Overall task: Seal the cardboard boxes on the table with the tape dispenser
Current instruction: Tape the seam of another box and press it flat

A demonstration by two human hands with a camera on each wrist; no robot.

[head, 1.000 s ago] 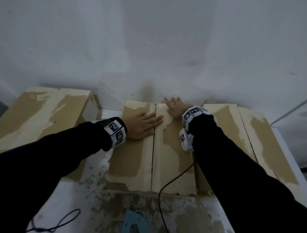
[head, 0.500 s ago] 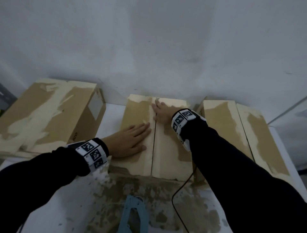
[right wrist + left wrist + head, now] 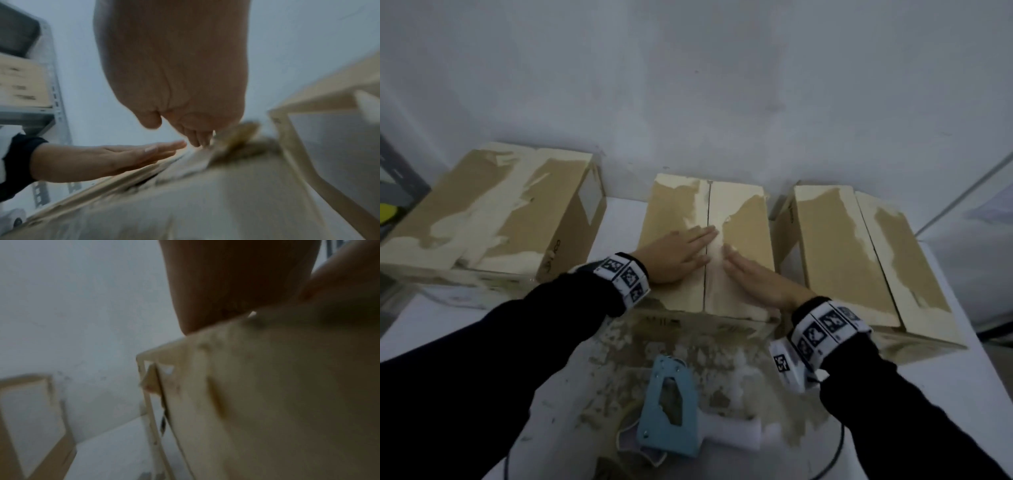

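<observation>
Your left hand (image 3: 674, 255) and right hand (image 3: 755, 279) lie flat, fingers (image 3: 702, 236) straight and grasping nothing, on the two top flaps of the middle box (image 3: 739, 219) at frame center, one each side of the seam. Left box (image 3: 493, 205) sits upper left, right box (image 3: 859, 246) at right, all on the white desk (image 3: 448, 329). Blue tape dispenser (image 3: 669, 407) lies untouched at bottom center. Print on box sides is too blurred to read.
</observation>
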